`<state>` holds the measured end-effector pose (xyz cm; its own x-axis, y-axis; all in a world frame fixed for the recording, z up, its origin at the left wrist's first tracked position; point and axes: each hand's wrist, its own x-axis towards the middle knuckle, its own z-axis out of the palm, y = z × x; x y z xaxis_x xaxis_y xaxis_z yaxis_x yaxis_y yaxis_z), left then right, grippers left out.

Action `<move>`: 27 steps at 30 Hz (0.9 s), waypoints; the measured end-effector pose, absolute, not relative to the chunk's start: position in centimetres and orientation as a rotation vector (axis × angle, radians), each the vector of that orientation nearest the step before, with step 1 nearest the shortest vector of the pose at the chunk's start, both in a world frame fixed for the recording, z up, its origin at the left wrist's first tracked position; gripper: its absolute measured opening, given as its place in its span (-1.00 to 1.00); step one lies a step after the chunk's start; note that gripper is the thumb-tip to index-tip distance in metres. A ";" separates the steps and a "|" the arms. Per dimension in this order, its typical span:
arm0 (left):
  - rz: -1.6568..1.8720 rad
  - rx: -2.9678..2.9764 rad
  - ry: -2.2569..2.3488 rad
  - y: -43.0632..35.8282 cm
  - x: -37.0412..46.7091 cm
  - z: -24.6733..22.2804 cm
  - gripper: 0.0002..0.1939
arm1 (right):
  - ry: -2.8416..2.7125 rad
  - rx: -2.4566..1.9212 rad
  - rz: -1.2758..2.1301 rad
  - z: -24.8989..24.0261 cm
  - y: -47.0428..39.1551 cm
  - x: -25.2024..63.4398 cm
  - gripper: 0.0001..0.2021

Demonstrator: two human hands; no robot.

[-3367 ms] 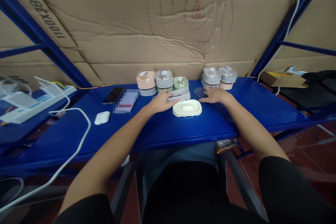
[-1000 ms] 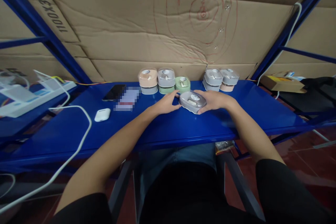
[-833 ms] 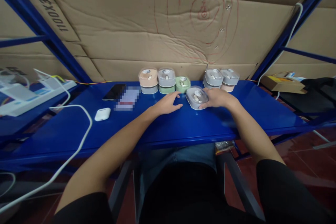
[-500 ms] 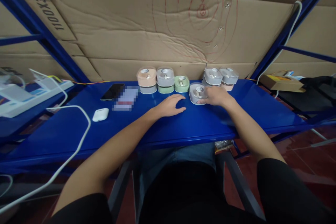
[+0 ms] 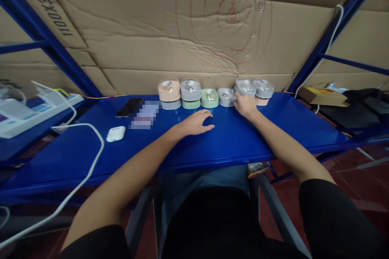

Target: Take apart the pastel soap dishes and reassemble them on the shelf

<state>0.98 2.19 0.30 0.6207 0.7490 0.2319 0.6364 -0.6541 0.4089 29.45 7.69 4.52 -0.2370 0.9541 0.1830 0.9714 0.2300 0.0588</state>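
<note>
My right hand (image 5: 246, 106) has its fingers and thumb at the right side of a small grey box with a clear lid (image 5: 226, 97), which stands in the back row. The fingers hide that edge of the box. Just left of it is a green box with a clear lid (image 5: 210, 98). Behind my right hand a grey lidded box (image 5: 245, 87) tops a stack, its lower part mostly covered. My left hand (image 5: 197, 123) rests on the blue table (image 5: 212, 145), thumb and fingers apart, holding nothing.
Stacked in pairs at the left are a peach box (image 5: 169, 89) and a grey box (image 5: 191, 90); another grey box (image 5: 263, 88) tops the far-right stack. A phone (image 5: 129, 107), a blurred-out item (image 5: 145, 115) and a white earbud case (image 5: 116, 134) lie left. A white cable (image 5: 99, 145) crosses the table.
The small grey box has moved back and slightly left, into line beside the green box, with my right hand following it. My left hand has stayed in place.
</note>
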 end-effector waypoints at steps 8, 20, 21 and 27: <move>0.528 2.578 1.134 2.3 1.0 0.2 -0.44 | -2.334 -1.553 -0.301 3.8 6.3 26.1 -0.44; 0.748 2.533 1.317 2.4 0.9 0.6 -0.81 | -2.482 -1.070 -0.153 1.9 6.8 23.5 -0.32; 0.779 2.518 1.354 2.5 0.9 0.7 -0.82 | -2.433 -1.073 -0.142 2.1 6.5 23.7 -0.37; 0.950 2.456 1.531 2.6 0.8 1.0 -0.88 | -2.365 -1.090 -0.165 1.7 5.3 23.5 -0.29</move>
<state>0.75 2.58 0.99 0.3019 0.8385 0.4536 0.7787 -0.4914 0.3901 23.48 5.32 1.73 -0.5369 0.6726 0.5094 0.7369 0.6678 -0.1051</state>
